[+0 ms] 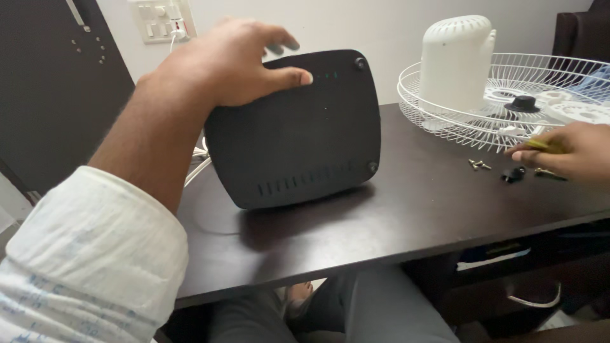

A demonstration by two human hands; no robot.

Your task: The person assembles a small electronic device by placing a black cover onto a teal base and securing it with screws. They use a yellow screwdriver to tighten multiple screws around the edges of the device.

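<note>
Left hand (232,63), fingers spread, grips the upright black box's (295,130) top edge.

left hand (232,63) cupped, right hand (569,152) pinched

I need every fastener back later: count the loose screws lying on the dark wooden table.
3 at least: two small brass screws crossed below the white wire fan guard, one under the right hand; others may be hidden.

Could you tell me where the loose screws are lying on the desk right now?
In the head view, the screws lie on the dark desk at the right, just below the white fan guard and beside the right hand.
</note>
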